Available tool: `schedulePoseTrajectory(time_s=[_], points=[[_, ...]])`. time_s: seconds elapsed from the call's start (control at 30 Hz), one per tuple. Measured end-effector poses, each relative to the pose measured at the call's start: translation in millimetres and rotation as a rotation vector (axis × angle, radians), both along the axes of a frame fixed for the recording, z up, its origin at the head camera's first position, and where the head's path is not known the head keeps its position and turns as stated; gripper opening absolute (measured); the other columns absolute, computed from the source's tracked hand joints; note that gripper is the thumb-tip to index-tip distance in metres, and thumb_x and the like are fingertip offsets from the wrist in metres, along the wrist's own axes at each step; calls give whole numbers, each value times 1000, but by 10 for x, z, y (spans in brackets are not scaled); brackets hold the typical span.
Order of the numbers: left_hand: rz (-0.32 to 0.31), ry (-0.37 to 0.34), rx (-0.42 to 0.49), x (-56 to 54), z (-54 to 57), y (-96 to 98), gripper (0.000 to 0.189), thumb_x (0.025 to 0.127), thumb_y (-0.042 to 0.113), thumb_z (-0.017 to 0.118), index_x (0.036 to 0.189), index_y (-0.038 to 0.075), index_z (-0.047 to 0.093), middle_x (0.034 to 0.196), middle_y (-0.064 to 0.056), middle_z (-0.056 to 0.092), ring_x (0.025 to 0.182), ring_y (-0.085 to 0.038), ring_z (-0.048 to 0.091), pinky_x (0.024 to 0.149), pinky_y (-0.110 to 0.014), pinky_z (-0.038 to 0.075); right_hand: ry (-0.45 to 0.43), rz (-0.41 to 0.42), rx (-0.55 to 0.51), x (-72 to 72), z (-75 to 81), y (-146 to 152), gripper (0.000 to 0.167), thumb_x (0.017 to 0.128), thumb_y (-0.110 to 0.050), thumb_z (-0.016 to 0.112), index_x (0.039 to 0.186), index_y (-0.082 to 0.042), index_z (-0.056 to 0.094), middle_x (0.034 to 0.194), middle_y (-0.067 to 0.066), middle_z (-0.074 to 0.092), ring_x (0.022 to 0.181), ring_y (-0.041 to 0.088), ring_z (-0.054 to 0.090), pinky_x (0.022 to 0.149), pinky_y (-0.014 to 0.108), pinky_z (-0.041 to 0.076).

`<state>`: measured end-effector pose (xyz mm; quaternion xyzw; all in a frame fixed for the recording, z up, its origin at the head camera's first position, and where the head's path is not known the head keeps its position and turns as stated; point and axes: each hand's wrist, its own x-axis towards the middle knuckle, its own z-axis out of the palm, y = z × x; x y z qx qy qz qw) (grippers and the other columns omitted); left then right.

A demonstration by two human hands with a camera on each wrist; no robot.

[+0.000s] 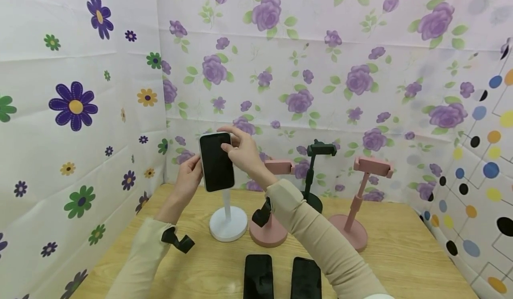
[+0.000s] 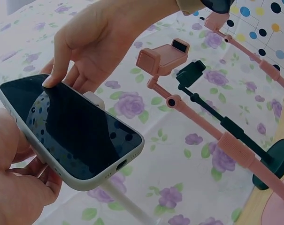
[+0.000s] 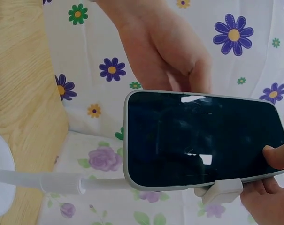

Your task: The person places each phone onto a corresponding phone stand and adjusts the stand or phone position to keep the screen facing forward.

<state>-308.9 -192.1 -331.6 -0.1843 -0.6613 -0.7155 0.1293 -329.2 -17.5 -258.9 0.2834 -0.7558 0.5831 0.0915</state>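
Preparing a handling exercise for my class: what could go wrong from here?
The black-screened, white-edged phone might drop if the left hand slackens before the blocky white clamp holds. The right hand, its thumb on the screen, might press too hard and tip the white, round-based stand.

The head view is bright, with faint glare on the counter [image 1: 401, 245] inside its left edge; left wrist dimmer; right wrist shows white reflections across the phone [image 3: 235, 126].
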Motion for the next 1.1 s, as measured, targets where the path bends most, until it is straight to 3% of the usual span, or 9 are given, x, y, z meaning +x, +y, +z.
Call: schedulePoseTrajectory(time_s=[0.23, 0.53, 0.8, 1.0, 1.1], points=[[1, -5, -1, 2, 1, 5, 45, 106, 14, 33, 144, -9, 34, 109, 17, 61, 100, 3, 58, 86, -12, 49, -21, -41, -48, 16, -41, -51, 29, 95, -12, 61, 120, -27, 63, 101, 9, 73, 78, 19, 66, 68, 30, 56], [-23, 54, -1, -45, -13, -25, 49, 105, 17, 37, 140, -17, 33, 108, 15, 63, 99, 2, 59, 86, -14, 50, 22, -34, -34, 23, -22, -68, 29, 96, -13, 59, 125, -16, 59, 106, 12, 72, 82, 21, 69, 69, 29, 57], [-46, -22, 1, -17, 31, -71, 49, 106, 17, 36, 141, -16, 33, 99, 14, 62, 85, 1, 53, 77, -12, 48, 78, -70, 80, 23, 8, -57, 25, 97, -6, 56, 122, -7, 56, 102, 11, 67, 83, 20, 64, 74, 27, 54], [-73, -12, -28, -19, 15, -87, 50, 106, 17, 34, 143, -16, 29, 103, 16, 61, 89, 3, 54, 81, -11, 48, 85, -52, 146, 7, 63, -34, 27, 96, -5, 56, 122, -12, 59, 84, 9, 62, 61, 15, 49, 57, 22, 43], [-74, 11, -25, -42, -9, -86, 50, 106, 17, 33, 143, -16, 29, 107, 19, 63, 94, 4, 57, 82, -10, 49, 124, -46, 191, -12, 96, -25, 32, 97, -7, 55, 127, -16, 61, 92, 11, 65, 50, 14, 34, 51, 22, 35]])
